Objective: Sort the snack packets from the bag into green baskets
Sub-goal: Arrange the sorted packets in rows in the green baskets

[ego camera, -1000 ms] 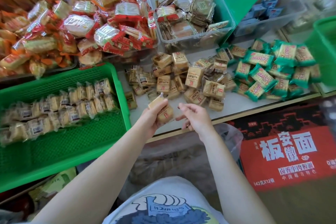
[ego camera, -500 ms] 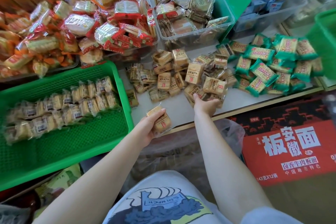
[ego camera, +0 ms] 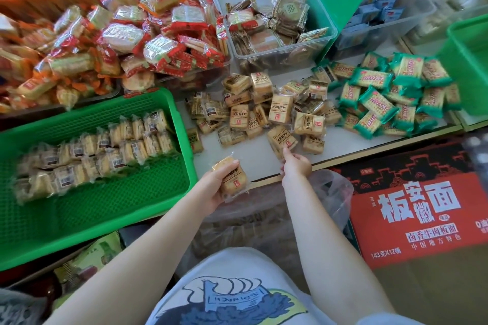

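Left hand [ego camera: 211,186] curled round a small stack of brown packets [ego camera: 232,179], just beside the green basket [ego camera: 111,206]. Right hand [ego camera: 295,165] at the near edge of the brown pile [ego camera: 274,111] on the counter [ego camera: 253,155], fingertips pinching a brown packet [ego camera: 281,140]. Bag [ego camera: 330,192] below the counter edge.

basket [ego camera: 182,124] left of packet pile [ego camera: 266,111], carton [ego camera: 420,216] right

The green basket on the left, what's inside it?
The green basket holds two rough rows of clear-wrapped biscuit packets standing on edge; its near half shows bare mesh. The mesh beneath the packets is hidden.
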### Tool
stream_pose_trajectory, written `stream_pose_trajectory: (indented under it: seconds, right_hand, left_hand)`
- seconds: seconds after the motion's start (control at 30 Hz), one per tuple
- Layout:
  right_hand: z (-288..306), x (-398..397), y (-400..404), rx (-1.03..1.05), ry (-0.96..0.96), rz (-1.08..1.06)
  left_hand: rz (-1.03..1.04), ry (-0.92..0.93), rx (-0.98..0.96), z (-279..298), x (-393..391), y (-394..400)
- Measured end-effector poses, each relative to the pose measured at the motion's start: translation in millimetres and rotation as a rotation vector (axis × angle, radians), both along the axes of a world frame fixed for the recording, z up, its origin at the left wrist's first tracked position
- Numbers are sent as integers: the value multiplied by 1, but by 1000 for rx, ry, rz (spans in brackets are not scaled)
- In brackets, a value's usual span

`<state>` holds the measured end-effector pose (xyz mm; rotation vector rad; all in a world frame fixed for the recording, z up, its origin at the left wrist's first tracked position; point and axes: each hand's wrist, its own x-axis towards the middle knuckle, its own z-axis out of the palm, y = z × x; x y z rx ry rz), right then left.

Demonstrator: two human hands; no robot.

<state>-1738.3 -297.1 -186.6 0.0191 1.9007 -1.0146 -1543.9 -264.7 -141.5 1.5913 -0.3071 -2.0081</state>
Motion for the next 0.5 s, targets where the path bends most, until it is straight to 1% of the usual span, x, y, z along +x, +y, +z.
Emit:
stream_pose_trajectory:
  seconds: [0.17,0.23,0.33,0.4,0.5]
  right_hand:
    - [12,-7,10,-20,-129,39]
    - [21,-8,16,-73,-182,49]
    - [42,-6,29,-187,-323,34]
    - [60,-2,41,-242,-354,64]
    - [92,11,56,-323,-350,124]
  left_hand:
    - [-4,0,-13,2,0,2]
    - [2,-10,-5,2,-2,5]
    - [20,1,17,5,-7,11]
    - [29,26,16,7,-12,16]
    - [56,67,-15,15,-16,23]
